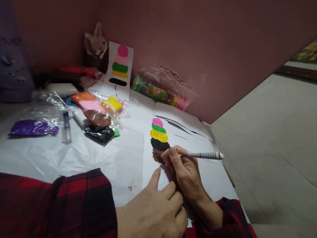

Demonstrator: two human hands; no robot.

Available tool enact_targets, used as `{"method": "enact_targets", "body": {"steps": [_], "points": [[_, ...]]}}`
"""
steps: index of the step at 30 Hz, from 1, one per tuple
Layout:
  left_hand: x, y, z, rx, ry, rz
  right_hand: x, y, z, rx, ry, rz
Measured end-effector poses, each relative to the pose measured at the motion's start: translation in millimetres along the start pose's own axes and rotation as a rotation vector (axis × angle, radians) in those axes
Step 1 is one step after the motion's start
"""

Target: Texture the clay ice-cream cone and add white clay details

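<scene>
My right hand is closed in a pinch round a thin tool with a white-and-black patterned handle, which points right. Its fingertips are at the brown layer on a white sheet. Above the brown lie a black layer, a yellow one, a green one and a pink one, all with a rough, textured surface. The tool's tip is hidden by the fingers. My left hand rests on the paper just below, index finger extended towards the brown layer, the other fingers bent, with nothing seen in it.
Bags of coloured clay and a purple pack lie left, beside a clear capped tube. A card with coloured layers leans on the wall near a packet of coloured tubes. A purple bag stands far left.
</scene>
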State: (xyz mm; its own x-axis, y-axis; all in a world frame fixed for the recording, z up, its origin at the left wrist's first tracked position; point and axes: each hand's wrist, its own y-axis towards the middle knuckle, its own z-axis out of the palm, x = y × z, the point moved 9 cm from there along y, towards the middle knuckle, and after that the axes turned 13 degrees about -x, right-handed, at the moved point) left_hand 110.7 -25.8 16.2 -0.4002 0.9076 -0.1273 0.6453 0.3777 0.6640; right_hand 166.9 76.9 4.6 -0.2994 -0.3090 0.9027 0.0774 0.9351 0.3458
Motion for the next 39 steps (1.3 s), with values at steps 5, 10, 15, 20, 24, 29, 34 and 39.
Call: {"method": "enact_targets", "body": {"steps": [5,10,15,20,24,29,34,39], "points": [[-0.1,0.2,-0.9,-0.015,0.006,-0.004,-0.5,-0.1,2.3,0.023,-0.011,0.005],[-0.2,-0.2,-1.3,-0.027,0.004,-0.001,1.4,-0.5,5.0,0.04,0.037,0.02],[0.0,-0.8,-0.7,-0.02,0.004,-0.006,2.8,0.6,1.9,0.008,-0.003,-0.003],[-0.2,0.2,-1.2,0.008,-0.003,-0.005,2.0,0.5,5.5,0.036,0.051,0.032],[0.4,1.1,-1.6,0.009,-0.011,-0.014,5.3,1.4,3.5,0.002,0.06,0.025],[0.9,0.4,-1.4,0.019,-0.007,-0.015,3.9,0.9,4.4,0.012,0.068,0.043],[0.7,0.1,-3.4,0.008,-0.007,-0.015,-1.2,0.0,5.6,0.03,0.067,0.068],[0.2,-0.3,-1.4,0.001,-0.006,-0.003,3.1,0.5,4.5,0.008,0.089,0.054]]}}
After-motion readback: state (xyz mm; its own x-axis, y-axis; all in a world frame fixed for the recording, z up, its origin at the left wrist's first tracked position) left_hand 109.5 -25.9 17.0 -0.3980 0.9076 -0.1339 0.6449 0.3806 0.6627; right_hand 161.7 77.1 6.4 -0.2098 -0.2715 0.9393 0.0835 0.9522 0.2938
